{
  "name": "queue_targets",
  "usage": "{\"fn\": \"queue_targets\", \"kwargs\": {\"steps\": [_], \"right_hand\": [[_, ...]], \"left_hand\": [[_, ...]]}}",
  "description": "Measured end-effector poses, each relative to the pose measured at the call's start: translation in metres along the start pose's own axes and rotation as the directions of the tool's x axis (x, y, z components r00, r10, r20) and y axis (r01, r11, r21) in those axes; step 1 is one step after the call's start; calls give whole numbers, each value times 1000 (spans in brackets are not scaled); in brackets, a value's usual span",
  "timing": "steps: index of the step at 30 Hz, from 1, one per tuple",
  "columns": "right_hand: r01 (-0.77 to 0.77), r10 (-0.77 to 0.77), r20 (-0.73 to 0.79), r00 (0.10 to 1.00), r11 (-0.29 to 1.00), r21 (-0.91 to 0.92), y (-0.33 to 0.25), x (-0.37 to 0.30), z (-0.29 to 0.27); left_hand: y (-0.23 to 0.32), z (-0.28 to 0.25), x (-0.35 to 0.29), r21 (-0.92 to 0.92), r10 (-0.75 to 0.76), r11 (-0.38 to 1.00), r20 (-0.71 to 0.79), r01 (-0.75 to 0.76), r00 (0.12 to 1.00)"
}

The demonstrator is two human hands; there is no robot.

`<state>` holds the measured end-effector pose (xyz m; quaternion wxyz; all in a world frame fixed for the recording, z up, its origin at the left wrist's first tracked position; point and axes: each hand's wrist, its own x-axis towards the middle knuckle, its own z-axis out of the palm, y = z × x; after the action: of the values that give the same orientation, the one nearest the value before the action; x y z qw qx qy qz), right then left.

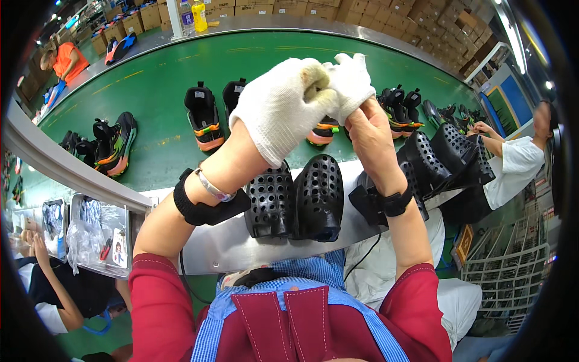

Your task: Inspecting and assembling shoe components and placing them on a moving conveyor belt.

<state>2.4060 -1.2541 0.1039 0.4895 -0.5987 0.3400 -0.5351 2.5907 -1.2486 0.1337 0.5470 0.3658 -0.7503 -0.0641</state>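
Observation:
My left hand [277,105] wears a white knitted work glove, and a metal bangle and black band circle that forearm. Its fingers are curled against a second white glove [351,81]. At that glove's cuff, my bare right hand [371,136] pinches the knit; a black band is around the wrist. Both hands are raised over the bench's far edge. Below them stand two black, shoe-shaped forms full of round holes, a left form [270,202] and a right form [318,196]. Similar black forms [431,160] stand beside my right forearm.
Black sneakers with orange and green soles [205,114] stand on the green conveyor belt [163,90] beyond the metal bench [211,247]. A tray with plastic bags [99,232] is at the left. Co-workers sit on both sides [512,163]; stacked cartons line the back.

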Motion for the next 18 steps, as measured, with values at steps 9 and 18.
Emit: {"fn": "queue_targets", "kwargs": {"steps": [9,18], "right_hand": [[305,-352,74,933,667,-680,16,7,25],[229,-174,149,973,733,-641,13,5,16]], "left_hand": [[-13,17,-3,-172,-320,922,171,348,932],[-55,7,-17,-758,-406,88,565,646,718]]}}
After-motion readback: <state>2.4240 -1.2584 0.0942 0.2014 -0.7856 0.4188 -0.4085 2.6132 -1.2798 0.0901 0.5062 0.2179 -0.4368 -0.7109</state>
